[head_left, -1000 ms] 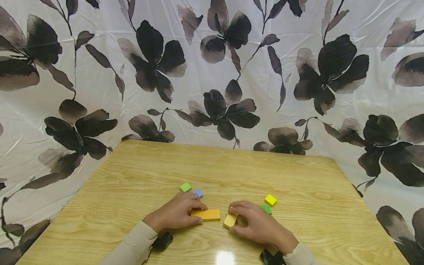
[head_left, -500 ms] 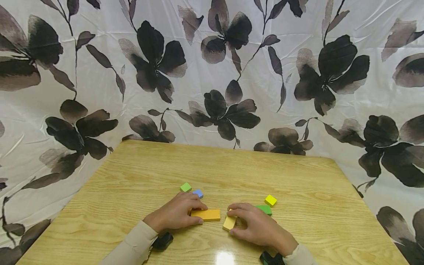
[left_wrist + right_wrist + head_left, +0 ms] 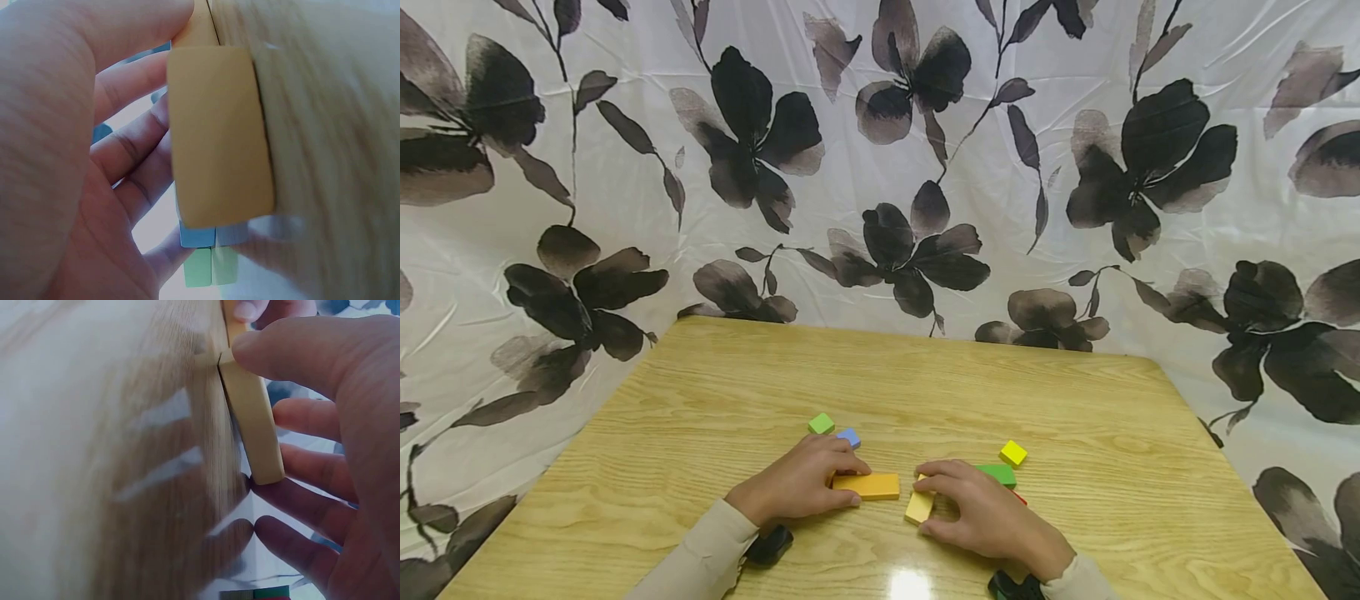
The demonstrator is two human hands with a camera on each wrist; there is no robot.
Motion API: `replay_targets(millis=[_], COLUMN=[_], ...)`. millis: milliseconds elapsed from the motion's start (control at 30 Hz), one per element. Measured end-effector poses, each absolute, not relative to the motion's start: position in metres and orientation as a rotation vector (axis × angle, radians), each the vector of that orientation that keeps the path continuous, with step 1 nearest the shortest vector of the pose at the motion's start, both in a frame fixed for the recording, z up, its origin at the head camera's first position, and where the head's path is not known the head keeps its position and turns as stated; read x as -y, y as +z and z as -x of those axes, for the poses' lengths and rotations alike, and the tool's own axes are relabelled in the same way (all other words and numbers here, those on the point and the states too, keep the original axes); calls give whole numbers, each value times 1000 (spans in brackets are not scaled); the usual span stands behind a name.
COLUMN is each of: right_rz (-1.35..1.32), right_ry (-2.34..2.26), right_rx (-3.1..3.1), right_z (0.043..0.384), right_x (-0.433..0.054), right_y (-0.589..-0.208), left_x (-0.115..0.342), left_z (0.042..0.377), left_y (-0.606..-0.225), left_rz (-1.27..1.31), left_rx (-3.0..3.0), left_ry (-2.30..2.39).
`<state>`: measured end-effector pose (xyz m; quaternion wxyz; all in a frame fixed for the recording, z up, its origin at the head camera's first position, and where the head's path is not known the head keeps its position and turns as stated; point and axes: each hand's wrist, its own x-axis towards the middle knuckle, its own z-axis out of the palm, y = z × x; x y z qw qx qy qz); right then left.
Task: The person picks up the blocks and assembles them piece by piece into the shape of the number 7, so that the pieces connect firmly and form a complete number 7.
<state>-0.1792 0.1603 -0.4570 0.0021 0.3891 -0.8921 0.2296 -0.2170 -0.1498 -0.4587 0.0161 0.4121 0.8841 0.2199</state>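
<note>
My left hand (image 3: 808, 479) holds an orange rectangular block (image 3: 876, 487) by its left part, thumb on the near side and fingers on the far side. The left wrist view looks at that block's end face (image 3: 219, 137). To its right, my right hand (image 3: 981, 512) pinches a pale yellow block (image 3: 920, 504), which lies at a slant with a narrow gap between the two blocks in the head view. The right wrist view shows the thumb on one end of the pale yellow block (image 3: 256, 419); one end looks slightly raised off the wood.
Beyond the left hand lie a light green block (image 3: 822, 423) and a partly hidden blue block (image 3: 849, 437). Behind the right hand are a yellow block (image 3: 1012, 453), a green block (image 3: 997, 475) and the edge of a red piece (image 3: 1020, 497). A floral cloth (image 3: 910, 167) hangs behind the wooden table (image 3: 895, 375).
The right hand has shifted slightly nearer the person, and the pale yellow block has moved and turned a little with it. More of the green block and a red edge show. The left hand stays still.
</note>
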Motion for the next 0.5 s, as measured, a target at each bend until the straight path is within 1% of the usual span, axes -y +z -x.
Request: replay_targets(millis=[500], right_rz=[-1188], right_ry=[757], right_rx=[2782], right_z=[178], right_x=[-162], right_y=[-458], left_x=[150], left_z=[216], left_y=[-457], left_rz=[-1271], left_rx=[-2751], left_ry=[681])
